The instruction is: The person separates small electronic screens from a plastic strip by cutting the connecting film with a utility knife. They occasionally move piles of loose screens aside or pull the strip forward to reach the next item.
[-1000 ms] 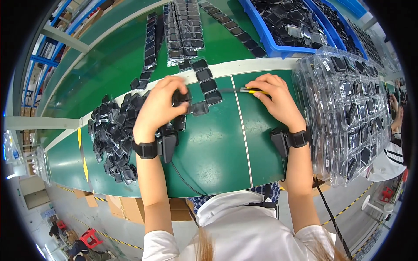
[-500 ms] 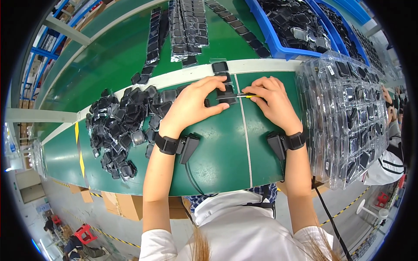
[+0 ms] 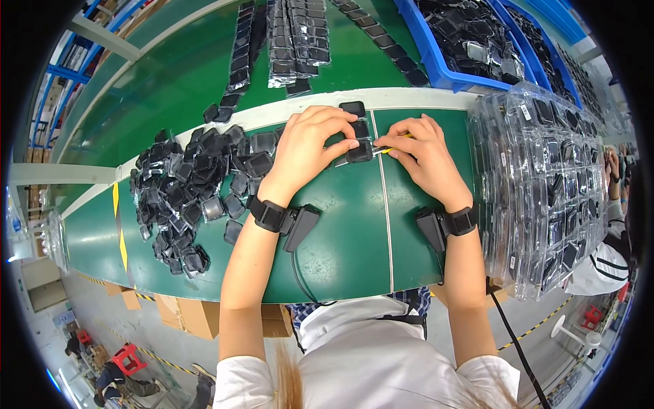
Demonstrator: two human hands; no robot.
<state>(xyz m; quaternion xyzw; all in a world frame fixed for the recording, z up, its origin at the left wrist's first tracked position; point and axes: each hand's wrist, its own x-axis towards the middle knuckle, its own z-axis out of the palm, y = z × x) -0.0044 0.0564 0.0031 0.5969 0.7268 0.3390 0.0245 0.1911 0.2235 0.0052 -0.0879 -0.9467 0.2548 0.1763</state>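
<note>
Between my hands lies a short strip of black square pieces (image 3: 359, 129) in clear film, running away from me over the green bench. My left hand (image 3: 315, 142) is closed at its left edge, thumb and fingertips on the pieces. My right hand (image 3: 429, 160) is closed round a slim yellow-and-black utility knife (image 3: 388, 149), held against the right side of the nearest piece. A thin silvery end shows left of that piece; the film and piece hide how the blade lies. Beside my left hand spreads a heap of loose black square pieces (image 3: 187, 177).
More strips of black pieces (image 3: 296, 41) lie beyond the white rail (image 3: 422, 100). A blue bin (image 3: 446, 75) of black pieces stands at the far right. Near my right arm rises a stack of clear plastic trays (image 3: 538, 198). Another person's hand (image 3: 613, 163) shows at the right.
The strip has shifted slightly away to the right and now lies more fully in view. The knife in my right hand has tilted, its handle end rising away from me.
</note>
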